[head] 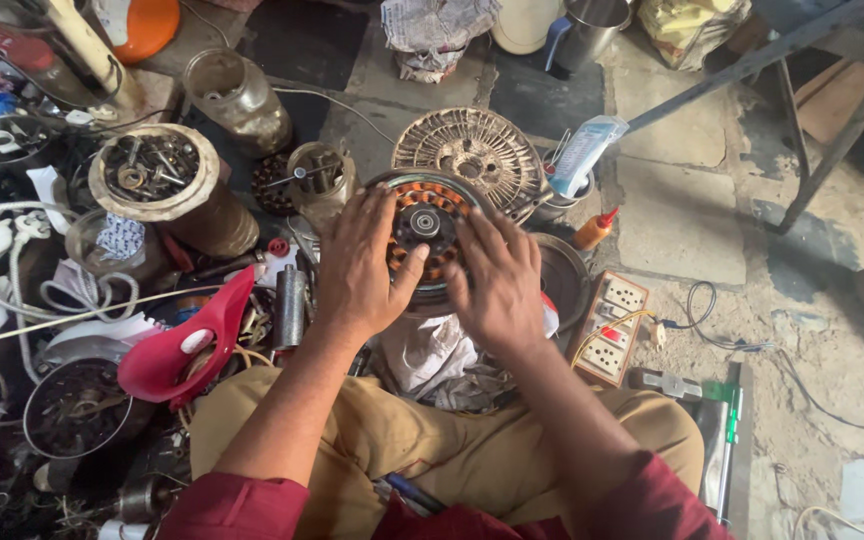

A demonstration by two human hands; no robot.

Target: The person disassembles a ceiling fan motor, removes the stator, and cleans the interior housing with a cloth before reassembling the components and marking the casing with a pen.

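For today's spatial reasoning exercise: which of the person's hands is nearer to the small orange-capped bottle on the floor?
The right hand. It rests on the round motor's right side, with the orange-capped bottle just beyond it. The left hand lies on the motor's far side, left.

Soft daylight, brighter right; dim left clutter; edges slightly distorted.

A red funnel (pixel 177 350) lies left among jars; a socket board (pixel 612 325) and what seems an orange-capped glue bottle (pixel 594 230) sit right.

Single head-worn camera looked steeply down, close over lap (pixel 432 450) and hands, cluttered floor (pixel 692 200) filling frame.
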